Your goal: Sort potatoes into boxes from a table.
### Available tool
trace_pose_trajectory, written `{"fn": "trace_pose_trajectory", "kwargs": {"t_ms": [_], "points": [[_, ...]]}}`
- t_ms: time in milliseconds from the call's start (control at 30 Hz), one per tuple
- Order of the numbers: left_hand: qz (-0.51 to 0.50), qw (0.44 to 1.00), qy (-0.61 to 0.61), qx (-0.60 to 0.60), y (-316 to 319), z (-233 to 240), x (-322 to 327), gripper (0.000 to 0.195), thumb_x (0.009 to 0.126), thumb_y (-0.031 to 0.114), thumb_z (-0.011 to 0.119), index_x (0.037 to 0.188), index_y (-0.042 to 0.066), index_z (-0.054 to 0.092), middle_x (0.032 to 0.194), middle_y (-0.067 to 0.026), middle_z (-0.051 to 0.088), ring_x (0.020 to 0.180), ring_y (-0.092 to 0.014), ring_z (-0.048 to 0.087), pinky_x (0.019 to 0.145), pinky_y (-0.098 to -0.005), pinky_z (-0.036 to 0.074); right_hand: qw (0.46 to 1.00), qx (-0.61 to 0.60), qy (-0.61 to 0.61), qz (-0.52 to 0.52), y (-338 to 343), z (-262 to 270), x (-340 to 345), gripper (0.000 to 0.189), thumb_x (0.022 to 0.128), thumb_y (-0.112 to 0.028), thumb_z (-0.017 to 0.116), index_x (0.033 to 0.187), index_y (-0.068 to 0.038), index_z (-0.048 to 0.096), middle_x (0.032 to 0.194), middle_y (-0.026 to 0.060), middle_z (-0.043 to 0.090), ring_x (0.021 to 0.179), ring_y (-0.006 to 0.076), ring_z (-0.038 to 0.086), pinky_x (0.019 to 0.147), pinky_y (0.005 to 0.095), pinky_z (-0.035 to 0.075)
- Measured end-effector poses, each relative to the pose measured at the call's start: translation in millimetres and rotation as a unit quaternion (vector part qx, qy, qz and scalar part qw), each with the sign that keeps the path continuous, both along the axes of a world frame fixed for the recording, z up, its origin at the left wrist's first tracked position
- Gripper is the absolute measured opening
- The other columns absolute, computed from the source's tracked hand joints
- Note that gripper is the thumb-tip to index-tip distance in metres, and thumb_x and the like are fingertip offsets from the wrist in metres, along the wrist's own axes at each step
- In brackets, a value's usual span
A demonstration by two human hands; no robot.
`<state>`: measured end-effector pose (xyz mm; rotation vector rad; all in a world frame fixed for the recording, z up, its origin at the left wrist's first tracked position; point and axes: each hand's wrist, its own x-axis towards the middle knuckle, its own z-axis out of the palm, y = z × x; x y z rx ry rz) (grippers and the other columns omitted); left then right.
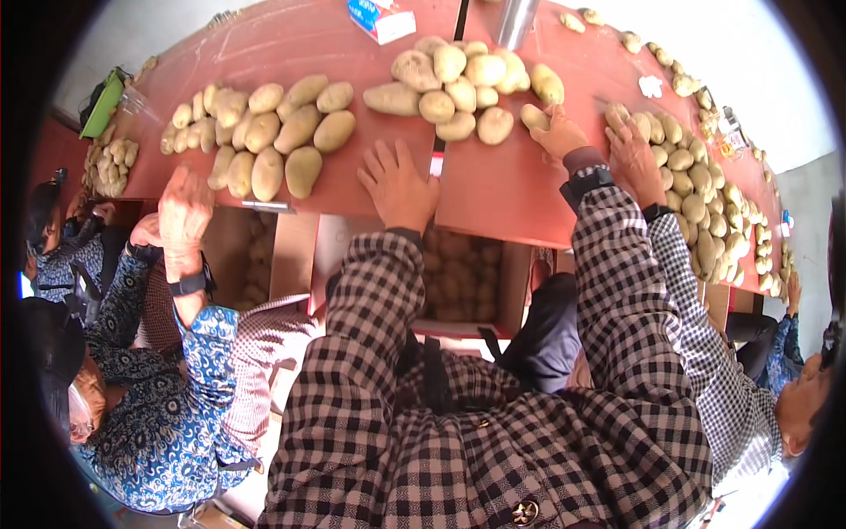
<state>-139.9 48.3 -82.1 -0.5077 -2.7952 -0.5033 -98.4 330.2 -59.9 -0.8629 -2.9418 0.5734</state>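
My left hand [398, 188] rests palm down with spread fingers on the red tabletop [505, 192], beside the gap between two table sections. It holds nothing. A potato [534, 118] is between the thumb and fingers of my right hand [558, 134], at the right side of a loose group of potatoes [462, 96]. Another potato [547, 84] lies just beyond that hand. The group spreads over the gap in the table ahead of my two hands.
More potatoes lie left [264, 132] and right [694, 178]. Co-workers' hands [185, 208] [631, 159] are on both sides, the right one close to my right arm. A metal cylinder [515, 23] and a blue-and-white packet [381, 20] stand at the back. Below is a box of potatoes [462, 278].
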Motion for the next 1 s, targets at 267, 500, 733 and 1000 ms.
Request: {"fn": "trace_pose_trajectory", "kwargs": {"t_ms": [267,500,733,1000], "points": [[0.004,0.998,-0.064,-0.022,-1,1,-2,0.073,0.073,0.032,0.061,0.135,0.005,0.036,0.141,-0.022,0.03,0.131,-0.04,0.022,0.107,-0.0543,0.014,0.9,-0.414,0.051,0.127,-74,19,124,0.039,0.087,-0.03,0.057,0.111,0.001,0.051,0.089,0.0047,0.056,0.075,0.0123,0.053,0.066,0.0268,0.045],[0.008,0.996,-0.063,-0.055,0,1,0,0.074,0.075,0.037,0.057,0.138,0.006,0.032,0.143,-0.0205,0.027,0.133,-0.04,0.02,0.107,-0.0541,0.015,0.973,-0.219,0.02,0.077,-173,36,178,0.036,0.08,-0.029,0.062,0.107,-0.006,0.056,0.09,0.0177,0.063,0.083,0.0341,0.062,0.072,0.0386,0.049],[-0.06,0.987,-0.122,-0.09,-11,11,-11,0.084,0.07,0.036,0.06,0.14,0.006,0.024,0.145,-0.0247,0.018,0.134,-0.044,0.013,0.105,-0.0607,0.012,0.981,-0.172,0.05,0.073,-180,43,173,0.039,0.075,-0.031,0.066,0.105,-0.007,0.056,0.088,0.0107,0.064,0.079,0.0284,0.063,0.069,0.0374,0.05],[-0.048,0.99,-0.097,-0.093,-8,5,-7,0.082,0.069,0.035,0.059,0.14,0.008,0.027,0.144,-0.0231,0.021,0.133,-0.043,0.016,0.104,-0.0613,0.014,0.991,-0.049,0.113,0.057,-128,43,96,0.054,0.075,-0.03,0.068,0.118,-0.006,0.047,0.103,0.0171,0.06,0.091,0.0356,0.06,0.076,0.0431,0.049]]}}
